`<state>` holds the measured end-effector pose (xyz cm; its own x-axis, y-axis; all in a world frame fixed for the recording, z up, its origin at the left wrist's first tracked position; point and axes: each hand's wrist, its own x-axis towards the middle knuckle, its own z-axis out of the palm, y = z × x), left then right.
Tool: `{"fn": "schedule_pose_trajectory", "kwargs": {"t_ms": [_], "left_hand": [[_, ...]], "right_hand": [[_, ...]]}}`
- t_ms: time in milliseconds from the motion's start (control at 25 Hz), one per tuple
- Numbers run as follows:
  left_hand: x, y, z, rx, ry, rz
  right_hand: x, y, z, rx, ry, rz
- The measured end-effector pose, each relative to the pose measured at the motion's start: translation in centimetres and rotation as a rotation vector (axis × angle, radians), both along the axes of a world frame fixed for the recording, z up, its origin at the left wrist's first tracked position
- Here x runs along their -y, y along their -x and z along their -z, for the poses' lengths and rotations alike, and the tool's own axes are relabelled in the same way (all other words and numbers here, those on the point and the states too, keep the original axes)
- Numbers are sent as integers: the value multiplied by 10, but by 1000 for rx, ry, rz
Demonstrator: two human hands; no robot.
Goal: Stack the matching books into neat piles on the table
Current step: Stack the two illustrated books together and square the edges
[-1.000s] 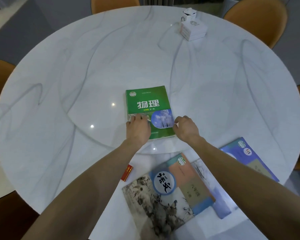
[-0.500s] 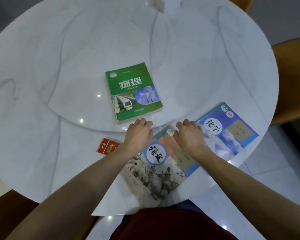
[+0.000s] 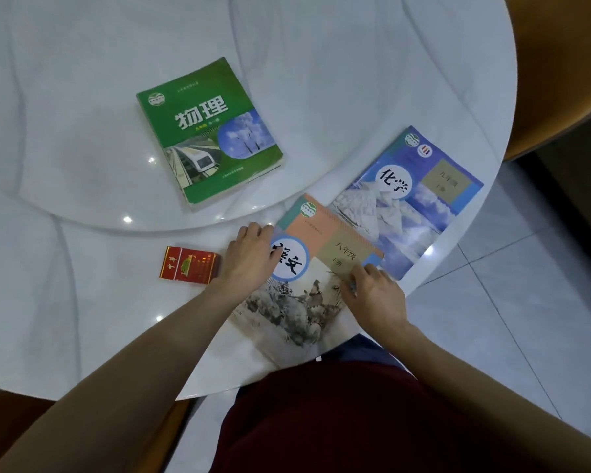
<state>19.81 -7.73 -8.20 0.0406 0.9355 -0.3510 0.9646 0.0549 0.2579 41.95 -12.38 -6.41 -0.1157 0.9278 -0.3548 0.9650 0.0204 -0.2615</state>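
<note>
A thick green physics book (image 3: pixel 209 134) lies alone on the raised inner disc of the white marble table (image 3: pixel 82 302). Near the front edge a Chinese-language book (image 3: pixel 307 278) with an ink-painting cover lies partly over a blue chemistry book (image 3: pixel 413 199). My left hand (image 3: pixel 249 257) grips the painted book's left edge, thumb on the cover. My right hand (image 3: pixel 372 295) holds its right edge, fingers curled on the cover. The book's near corner hangs over the table edge.
A red cigarette pack (image 3: pixel 188 265) lies just left of my left hand. An orange chair (image 3: pixel 560 73) stands at the right beyond the table rim. My dark red clothing (image 3: pixel 355 421) fills the bottom; tiled floor (image 3: pixel 526 302) lies to the right.
My hands left the green book, drew back to the front edge, and took hold of the painted book's two sides. The view tilted down and closer.
</note>
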Motion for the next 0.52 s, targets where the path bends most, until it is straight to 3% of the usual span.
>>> {"fn": "schedule_pose_trajectory", "kwargs": {"t_ms": [280,520], "left_hand": [[-12,4,1,242,101,-286],[-11,19,-10,607,301,-238]], "right_hand": [[21,8,18,-442,341,741],[19,12,22,-485,358,834]]}}
